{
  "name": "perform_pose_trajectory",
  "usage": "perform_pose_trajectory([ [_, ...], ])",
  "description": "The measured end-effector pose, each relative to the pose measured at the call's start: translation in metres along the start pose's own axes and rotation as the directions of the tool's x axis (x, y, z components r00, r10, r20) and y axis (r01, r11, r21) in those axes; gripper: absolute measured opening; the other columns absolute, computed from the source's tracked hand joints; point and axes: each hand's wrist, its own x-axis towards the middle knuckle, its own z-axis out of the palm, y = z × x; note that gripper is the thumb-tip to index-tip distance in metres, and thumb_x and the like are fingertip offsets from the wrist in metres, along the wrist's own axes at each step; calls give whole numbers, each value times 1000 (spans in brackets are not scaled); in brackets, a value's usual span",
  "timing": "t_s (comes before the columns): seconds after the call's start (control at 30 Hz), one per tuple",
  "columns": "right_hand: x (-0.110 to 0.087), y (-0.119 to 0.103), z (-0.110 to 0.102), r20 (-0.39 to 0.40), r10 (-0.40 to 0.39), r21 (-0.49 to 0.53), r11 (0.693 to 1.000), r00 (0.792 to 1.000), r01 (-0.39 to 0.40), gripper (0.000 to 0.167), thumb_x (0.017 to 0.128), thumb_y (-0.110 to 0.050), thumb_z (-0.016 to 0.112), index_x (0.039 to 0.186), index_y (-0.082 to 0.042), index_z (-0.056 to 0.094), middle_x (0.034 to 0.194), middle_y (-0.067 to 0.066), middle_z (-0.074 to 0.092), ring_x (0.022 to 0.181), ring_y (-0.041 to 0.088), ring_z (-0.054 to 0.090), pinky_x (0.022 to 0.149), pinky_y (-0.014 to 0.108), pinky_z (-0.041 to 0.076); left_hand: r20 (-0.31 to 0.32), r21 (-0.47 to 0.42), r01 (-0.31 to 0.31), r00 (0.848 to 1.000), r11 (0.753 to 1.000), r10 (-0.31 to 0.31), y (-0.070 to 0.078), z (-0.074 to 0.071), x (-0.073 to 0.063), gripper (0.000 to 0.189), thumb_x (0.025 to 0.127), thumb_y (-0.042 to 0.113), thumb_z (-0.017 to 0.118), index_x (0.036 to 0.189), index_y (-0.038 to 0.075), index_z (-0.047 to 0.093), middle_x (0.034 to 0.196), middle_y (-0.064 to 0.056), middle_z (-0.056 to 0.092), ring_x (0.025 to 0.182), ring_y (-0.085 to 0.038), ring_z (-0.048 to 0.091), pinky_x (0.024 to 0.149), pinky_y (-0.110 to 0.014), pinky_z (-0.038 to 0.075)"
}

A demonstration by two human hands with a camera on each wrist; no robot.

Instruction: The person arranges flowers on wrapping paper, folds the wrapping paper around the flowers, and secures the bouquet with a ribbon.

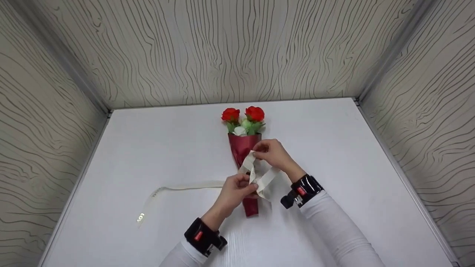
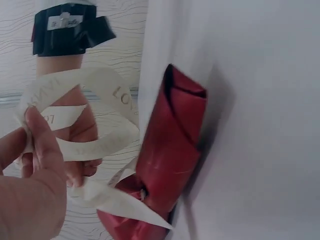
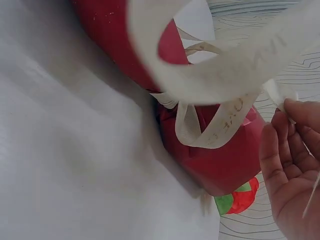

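A bouquet in dark red wrapping paper [image 1: 245,144] lies on the white table, its red roses [image 1: 255,113] and a white flower [image 1: 239,130] toward the back. Cream ribbon [image 1: 268,178] with gold lettering goes around the narrow middle of the wrapping and rises in loops above it. My left hand [image 1: 234,191] pinches the ribbon between thumb and fingers over the lower part of the bouquet. Farther up and to the right, my right hand [image 1: 272,152] pinches another part of the ribbon [image 3: 280,95] between thumb and index finger.
A long tail of the ribbon [image 1: 193,185] trails left across the white table [image 1: 148,141], its lettered end bending toward the front. Wood-grain patterned panels [image 1: 222,52] enclose the table at the back and both sides.
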Motion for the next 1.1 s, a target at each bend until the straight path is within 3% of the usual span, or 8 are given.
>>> perform_pose_trajectory([
  [0.13, 0, 0, 0, 4, 8, -18, 1000, 1000, -8, 10, 79, -15, 67, 86, -9, 66, 78, 5, 63, 70, 17, 59, 61, 29, 50, 15, 99, 57, 998, 994, -59, -17, 5, -2, 16, 81, -2, 60, 94, -10, 54, 84, -19, 63, 75, -28, 64, 65, -38, 51],
  [0.23, -1, 0, 1, 0, 15, -28, 999, 1000, -15, 10, 79, -16, 67, 86, -10, 66, 78, 3, 62, 71, 16, 58, 61, 29, 50, 13, 263, 72, 997, 962, -78, -22, 8, -5, 16, 81, 3, 62, 94, -4, 57, 82, -11, 64, 72, -21, 64, 62, -33, 52],
  [0.37, -1, 0, 3, -7, 14, -19, 1000, 1000, -14, 8, 79, -15, 67, 85, -11, 65, 78, 2, 62, 72, 16, 58, 63, 32, 50, 55, 469, 38, 996, 882, -72, -24, 10, -6, 17, 82, 11, 63, 97, 5, 61, 85, -2, 64, 77, -10, 62, 64, -25, 50],
  [0.57, -1, 0, 5, -1, -7, 2, 1000, 1000, 7, 7, 78, -13, 67, 84, -10, 65, 76, 3, 62, 70, 17, 59, 62, 35, 51, 191, 641, -78, 980, 764, -60, -15, 6, -9, 23, 86, 13, 57, 106, 4, 62, 93, -2, 64, 79, -3, 59, 67, -19, 46],
  [0.67, -1, 0, 5, 2, -15, -3, 1000, 1000, 15, 8, 79, -14, 67, 85, -9, 65, 77, 4, 62, 70, 17, 59, 62, 33, 50, 218, 711, -127, 975, 691, -46, -6, 0, -12, 18, 86, 14, 56, 98, 4, 66, 77, 4, 62, 65, -1, 55, 59, -19, 45],
  [0.8, -4, -7, 4, 16, -22, 13, 1000, 1000, 21, 11, 79, -11, 66, 88, -4, 65, 79, 9, 63, 72, 21, 60, 64, 37, 50, 158, 786, -136, 987, 603, 16, 7, -12, -12, 12, 83, 16, 60, 76, 10, 68, 58, 9, 51, 50, -2, 45, 46, -20, 39],
  [0.93, -12, -26, 2, 37, -38, 33, 999, 999, 37, 13, 80, -5, 63, 91, 4, 63, 82, 16, 62, 74, 28, 60, 65, 42, 50, 28, 816, -86, 994, 571, 110, 17, -26, -4, 7, 82, 16, 60, 80, 11, 65, 61, 8, 52, 51, -4, 46, 45, -21, 39],
  [1.1, -17, -43, 3, 51, -71, 20, 997, 996, 70, 13, 81, -3, 62, 90, 6, 62, 83, 18, 62, 75, 29, 59, 63, 37, 50, -76, 833, -76, 965, 548, 249, 26, -39, 14, 17, 82, 16, 61, 97, 7, 62, 76, -2, 55, 62, -11, 51, 54, -23, 42],
])
